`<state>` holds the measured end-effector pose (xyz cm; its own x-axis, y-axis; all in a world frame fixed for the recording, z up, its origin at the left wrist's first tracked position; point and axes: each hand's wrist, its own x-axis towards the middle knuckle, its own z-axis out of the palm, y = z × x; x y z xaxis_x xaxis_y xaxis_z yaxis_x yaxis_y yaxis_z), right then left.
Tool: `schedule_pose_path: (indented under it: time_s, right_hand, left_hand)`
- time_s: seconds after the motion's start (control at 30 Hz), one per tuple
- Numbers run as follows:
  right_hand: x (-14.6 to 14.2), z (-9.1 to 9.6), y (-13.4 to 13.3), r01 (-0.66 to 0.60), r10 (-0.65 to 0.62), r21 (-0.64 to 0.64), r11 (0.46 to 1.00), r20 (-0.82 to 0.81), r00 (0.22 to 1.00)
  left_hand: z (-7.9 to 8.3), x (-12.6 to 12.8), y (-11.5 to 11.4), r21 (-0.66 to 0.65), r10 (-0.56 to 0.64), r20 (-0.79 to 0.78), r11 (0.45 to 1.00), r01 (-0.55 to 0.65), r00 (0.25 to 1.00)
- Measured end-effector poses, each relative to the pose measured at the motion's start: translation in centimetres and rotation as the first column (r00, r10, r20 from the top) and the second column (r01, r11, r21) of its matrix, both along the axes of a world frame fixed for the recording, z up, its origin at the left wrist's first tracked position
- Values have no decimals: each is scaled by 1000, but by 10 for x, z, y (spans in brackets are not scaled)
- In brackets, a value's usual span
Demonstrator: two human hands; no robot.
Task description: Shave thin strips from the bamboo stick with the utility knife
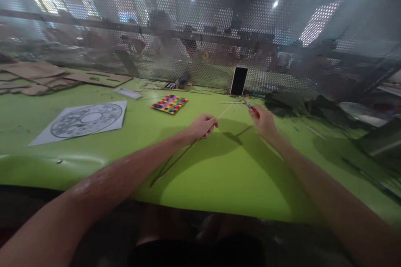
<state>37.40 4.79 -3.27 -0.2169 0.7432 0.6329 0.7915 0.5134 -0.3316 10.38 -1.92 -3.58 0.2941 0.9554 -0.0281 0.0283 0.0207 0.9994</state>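
My left hand (203, 126) is closed around a long thin stick (175, 162). One end of the stick points forward past my fingers, while the darker end slants back toward the table's near edge. To the right, my right hand (263, 122) is closed on a small red-handled tool (255, 112) with a metal tip; it resembles pliers, but its exact kind is too small to tell. The tool's tip is near a short pale strip (231, 102) and some small scraps. The two hands are apart, both over the green tabletop (200, 187).
A phone (239, 81) stands upright at the back. A multicoloured woven square (169, 104), a printed sheet (90, 121) and a small white tray (128, 93) lie left, with brown cardboard (37, 76) beyond. Dark sheets (291, 104) lie right. A perforated screen (200, 50) borders the back.
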Motion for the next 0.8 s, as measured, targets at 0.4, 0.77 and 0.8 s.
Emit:
schedule_pose_path:
  time_s: [0.4, 0.77, 0.8]
  right_hand:
    - [-55, -2, -42, -322, 353, -179, 930, 187, 917]
    - [-52, -4, -34, -285, 301, -98, 954, 249, 921]
    - [-51, -4, -32, -282, 297, -98, 955, 245, 923]
  left_hand:
    - [0, -5, 2, -106, -87, 336, 986, 130, 938]
    - [16, -3, -5, -230, -82, 514, 946, 229, 854]
    - [17, -2, -6, -240, -74, 514, 944, 227, 854]
